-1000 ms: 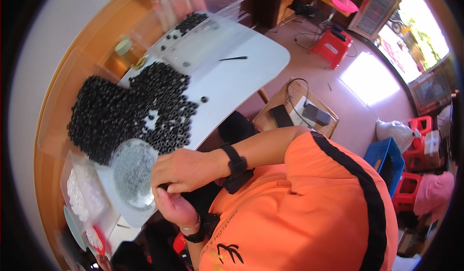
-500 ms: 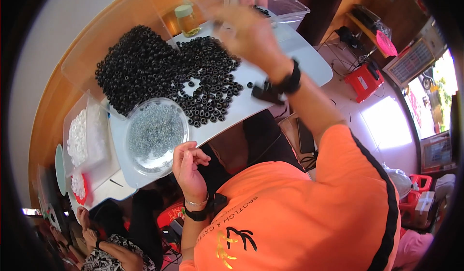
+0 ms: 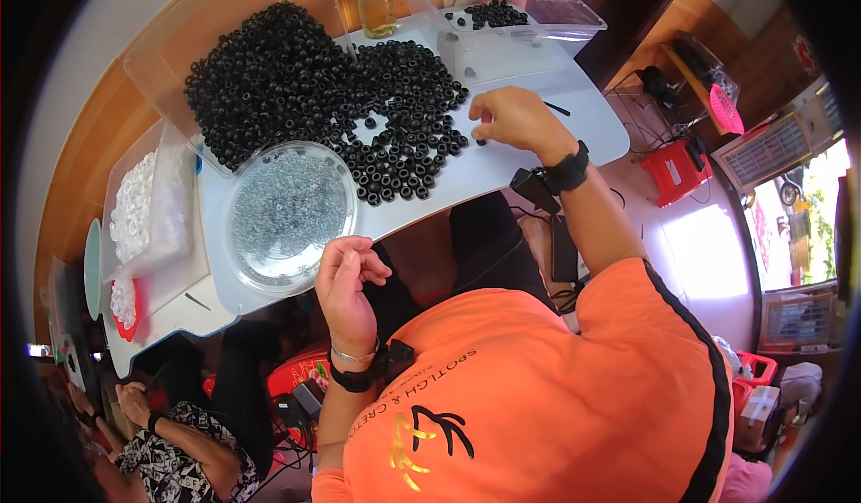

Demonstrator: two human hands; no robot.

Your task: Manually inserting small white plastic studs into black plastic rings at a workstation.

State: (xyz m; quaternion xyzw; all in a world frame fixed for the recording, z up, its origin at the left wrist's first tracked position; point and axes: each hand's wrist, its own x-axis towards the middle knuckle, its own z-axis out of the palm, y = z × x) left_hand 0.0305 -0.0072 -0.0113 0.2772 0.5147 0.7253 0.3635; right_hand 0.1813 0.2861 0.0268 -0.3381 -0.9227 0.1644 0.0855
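Many black ring-shaped beads (image 3: 399, 99) spill over the table from a heap in a clear plastic bin (image 3: 154, 73). My right hand (image 3: 520, 119) hovers just right of this spread, palm down, its thumb and forefinger apart. Under the thumb lies a lone black bead (image 3: 481, 142). My left hand (image 3: 348, 288) is held at the near edge of a round clear tray (image 3: 247, 274) of tiny grey-blue beads (image 3: 289, 200). Its fingers are curled in against the thumb; whatever they hold, if anything, is hidden. Both wrists wear black bands.
A lidded glass jar (image 3: 375, 8) and a clear box (image 3: 502, 59) with some black beads stand at the back of the white table (image 3: 596, 131). A tub of white pieces (image 3: 133, 207) is at left. A dark thin stick (image 3: 556, 108) lies right. Another person's hands (image 3: 134, 404) show lower left.
My right hand has come down from above the far side of the table to beside the spread black beads. My left hand keeps its curled pose. The view has shifted slightly.
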